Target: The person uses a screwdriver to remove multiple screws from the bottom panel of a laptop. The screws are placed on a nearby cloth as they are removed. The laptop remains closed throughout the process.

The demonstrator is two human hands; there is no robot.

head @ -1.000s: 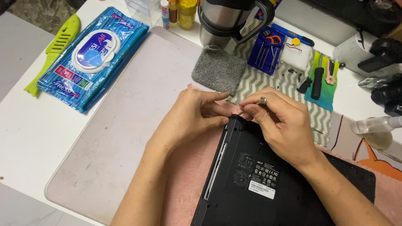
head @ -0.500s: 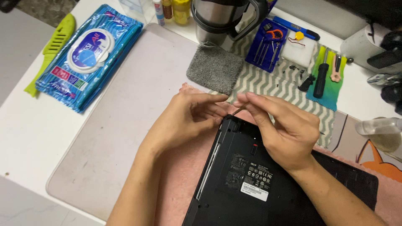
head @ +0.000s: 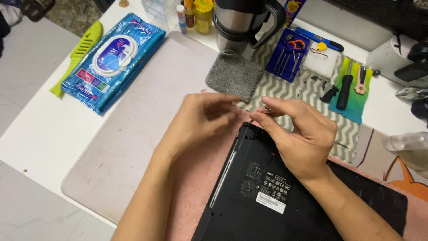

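Both hands are up just above the top-left corner of the black plastic laptop [head: 276, 196], which lies upside down, base w/ stickers facing up. Left hand [head: 203, 118] comes in from lower left, forearm angled up-right, fingers curled and blurred, tips pointing right toward the other hand. Right hand [head: 298, 134] comes from lower right, wrist over the laptop base, thumb and forefinger pressed together on something tiny; cannot tell what it is, too small and blurred. Fingertips of the 2 hands nearly meet, just above the laptop corner. Left hand looks loosely curled, holding nothing that shows.

Laptop: 1, long axis runs lower left to upper right-ish across the view, its near-left corner pointing at the hands; rest runs off the bottom edge. It sits on a pink soft mat [head: 196, 196], which lies on a larger grey-beige desk mat [head: 133, 134] on the white tabletop [head: 35, 134].

Counts, relative to laptop: 1 grey fuzzy square pad [head: 234, 76] just beyond the corner; 1 steel mug w/ black handle [head: 240, 22] further beyond; 1 blue wet-wipe pack [head: 111, 60] well to the left; 1 lime-green plastic comb-like tool [head: 78, 56] left of that; 1 blue tool case [head: 287, 53] and 1 black-handled screwdriver [head: 344, 91] beyond, to the right.
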